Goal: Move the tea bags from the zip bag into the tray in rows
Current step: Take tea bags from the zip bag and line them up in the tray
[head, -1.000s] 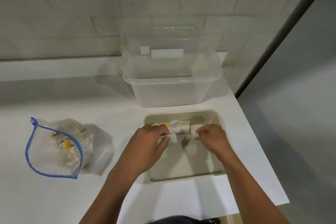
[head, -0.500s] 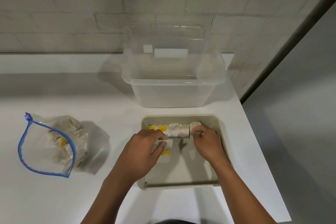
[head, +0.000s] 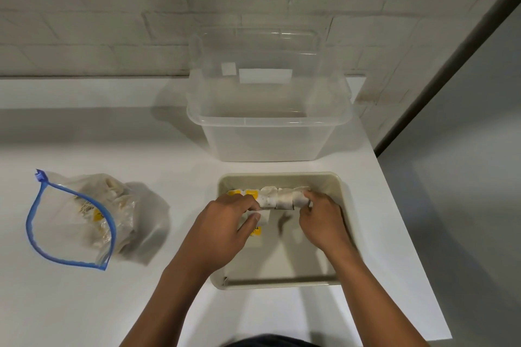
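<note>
Lying along the far wall of the tray (head: 342,222), a row of tea bags (head: 277,199) is pinched by left hand (head: 225,229) and right hand (head: 324,222); zip bag (head: 84,220) is set well apart on counter (head: 112,304).

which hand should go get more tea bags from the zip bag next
Left, probably. The zip bag lies open to the left of the tray, on the left hand side; the right hand would have to cross over.

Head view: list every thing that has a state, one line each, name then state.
zip bag: open, lying on the counter, tea bags inside.
tray: holds one row of tea bags along its far side.
row of tea bags: gripped at both ends.
left hand: holds the row's left end.
right hand: holds the row's right end.
clear bin: lidless, looks empty.
</note>
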{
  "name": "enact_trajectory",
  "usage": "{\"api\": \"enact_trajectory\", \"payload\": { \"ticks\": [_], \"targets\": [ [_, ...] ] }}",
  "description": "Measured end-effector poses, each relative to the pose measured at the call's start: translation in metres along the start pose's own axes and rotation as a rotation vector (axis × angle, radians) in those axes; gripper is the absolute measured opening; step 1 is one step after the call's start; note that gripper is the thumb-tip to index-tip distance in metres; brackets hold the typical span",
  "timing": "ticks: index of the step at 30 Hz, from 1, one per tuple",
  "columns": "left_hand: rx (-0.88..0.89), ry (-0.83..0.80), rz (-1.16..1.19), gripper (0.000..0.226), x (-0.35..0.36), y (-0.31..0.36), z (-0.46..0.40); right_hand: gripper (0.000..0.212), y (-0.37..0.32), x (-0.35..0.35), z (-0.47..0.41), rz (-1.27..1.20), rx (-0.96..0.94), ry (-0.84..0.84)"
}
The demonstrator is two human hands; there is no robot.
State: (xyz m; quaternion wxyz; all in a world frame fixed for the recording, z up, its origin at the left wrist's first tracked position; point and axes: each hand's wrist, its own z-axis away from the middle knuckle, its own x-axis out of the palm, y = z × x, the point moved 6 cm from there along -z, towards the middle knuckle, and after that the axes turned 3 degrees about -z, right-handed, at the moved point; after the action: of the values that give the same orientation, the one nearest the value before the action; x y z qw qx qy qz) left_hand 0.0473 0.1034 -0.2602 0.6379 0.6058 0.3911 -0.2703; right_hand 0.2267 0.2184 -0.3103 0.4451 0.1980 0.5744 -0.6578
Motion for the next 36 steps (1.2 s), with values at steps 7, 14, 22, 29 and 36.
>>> {"api": "enact_trajectory", "payload": {
  "ticks": [7,14,22,29,36],
  "targets": [
    [0.038,-0.002,-0.012,0.008,0.003,0.008,-0.004,0.042,0.001,0.005,-0.004,0.048,-0.042,0.019],
    [0.042,-0.041,-0.051,0.008,0.011,0.013,-0.014,0.046,0.003,0.013,-0.003,0.093,-0.054,-0.010],
    [-0.009,-0.054,-0.020,0.009,0.014,0.012,-0.017,0.048,0.001,0.012,0.001,0.173,-0.052,0.007],
    [-0.053,-0.017,-0.005,0.009,0.012,0.010,-0.021,0.050,0.000,0.015,0.001,0.167,-0.080,-0.044],
    [-0.055,-0.011,-0.006,0.009,0.010,0.008,-0.021,0.046,-0.003,0.012,0.003,0.145,-0.104,-0.021]
  ]
}}
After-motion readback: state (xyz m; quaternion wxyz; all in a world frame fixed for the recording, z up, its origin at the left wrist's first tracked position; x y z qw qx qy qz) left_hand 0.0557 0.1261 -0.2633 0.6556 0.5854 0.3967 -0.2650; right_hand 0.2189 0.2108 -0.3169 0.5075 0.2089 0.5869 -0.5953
